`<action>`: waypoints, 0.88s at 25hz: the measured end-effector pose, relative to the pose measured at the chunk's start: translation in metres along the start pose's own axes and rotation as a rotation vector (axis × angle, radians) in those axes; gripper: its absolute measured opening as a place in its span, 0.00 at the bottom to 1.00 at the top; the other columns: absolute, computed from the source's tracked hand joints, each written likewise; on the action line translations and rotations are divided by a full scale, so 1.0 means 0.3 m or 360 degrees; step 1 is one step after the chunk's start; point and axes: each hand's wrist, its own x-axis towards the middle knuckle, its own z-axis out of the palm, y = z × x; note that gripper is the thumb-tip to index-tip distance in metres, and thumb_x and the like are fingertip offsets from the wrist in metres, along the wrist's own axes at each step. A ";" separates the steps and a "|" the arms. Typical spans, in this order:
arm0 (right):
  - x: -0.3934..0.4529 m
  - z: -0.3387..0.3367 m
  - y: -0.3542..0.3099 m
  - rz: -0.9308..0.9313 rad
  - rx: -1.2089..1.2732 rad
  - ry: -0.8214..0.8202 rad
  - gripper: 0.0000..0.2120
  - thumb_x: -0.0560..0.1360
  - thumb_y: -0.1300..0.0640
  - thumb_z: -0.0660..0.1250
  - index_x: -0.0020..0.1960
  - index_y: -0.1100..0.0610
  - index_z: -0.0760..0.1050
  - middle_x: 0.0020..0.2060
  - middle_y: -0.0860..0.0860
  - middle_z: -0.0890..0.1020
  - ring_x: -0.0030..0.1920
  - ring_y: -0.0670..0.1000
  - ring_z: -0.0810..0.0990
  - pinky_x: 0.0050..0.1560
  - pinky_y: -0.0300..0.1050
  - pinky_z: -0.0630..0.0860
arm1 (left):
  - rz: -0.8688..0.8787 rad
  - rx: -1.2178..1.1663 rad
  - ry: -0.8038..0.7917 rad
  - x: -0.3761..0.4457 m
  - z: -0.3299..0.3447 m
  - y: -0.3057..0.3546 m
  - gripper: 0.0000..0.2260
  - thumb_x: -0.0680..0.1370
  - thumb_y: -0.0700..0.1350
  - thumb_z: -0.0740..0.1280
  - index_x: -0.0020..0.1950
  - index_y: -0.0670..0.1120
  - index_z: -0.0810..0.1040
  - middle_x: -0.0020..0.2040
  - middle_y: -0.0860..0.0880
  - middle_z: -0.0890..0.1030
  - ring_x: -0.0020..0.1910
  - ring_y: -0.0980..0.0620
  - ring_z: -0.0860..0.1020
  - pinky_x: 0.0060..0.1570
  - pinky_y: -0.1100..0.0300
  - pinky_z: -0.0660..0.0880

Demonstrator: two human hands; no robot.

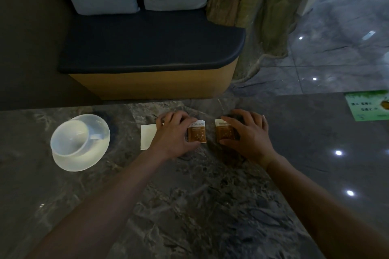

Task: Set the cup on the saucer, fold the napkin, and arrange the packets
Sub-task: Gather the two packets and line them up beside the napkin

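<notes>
A white cup stands on a white saucer at the left of the dark marble table. A folded white napkin lies right of the saucer, partly under my left hand. My left hand pinches a brown and white packet between thumb and fingers. My right hand grips a second brown packet the same way. The two packets lie side by side on the table, a small gap between them.
A green card lies at the table's far right edge. Beyond the table stands a bench with a dark seat cushion and two pale back pillows. Glossy floor tiles show at the right.
</notes>
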 end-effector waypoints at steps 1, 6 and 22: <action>0.001 0.004 -0.008 0.0010 -0.0006 0.0005 0.34 0.69 0.34 0.66 0.72 0.37 0.59 0.73 0.49 0.59 0.72 0.59 0.51 0.72 0.66 0.45 | -0.0006 -0.0004 0.0004 -0.001 0.000 -0.002 0.31 0.67 0.67 0.67 0.67 0.57 0.70 0.62 0.53 0.69 0.66 0.50 0.62 0.65 0.50 0.52; 0.003 0.023 -0.048 0.0066 0.0000 0.0031 0.34 0.69 0.33 0.66 0.72 0.37 0.60 0.74 0.50 0.57 0.72 0.61 0.51 0.72 0.68 0.44 | -0.0048 -0.0031 -0.0014 -0.005 -0.003 -0.005 0.31 0.67 0.66 0.69 0.67 0.58 0.69 0.63 0.54 0.67 0.67 0.50 0.60 0.65 0.50 0.52; -0.003 0.037 -0.071 0.0062 -0.0054 0.0007 0.33 0.69 0.32 0.65 0.72 0.35 0.60 0.75 0.51 0.56 0.72 0.62 0.49 0.71 0.71 0.45 | -0.0040 0.0001 0.0022 -0.021 0.008 -0.008 0.31 0.68 0.64 0.69 0.68 0.57 0.68 0.64 0.53 0.67 0.67 0.51 0.58 0.65 0.50 0.50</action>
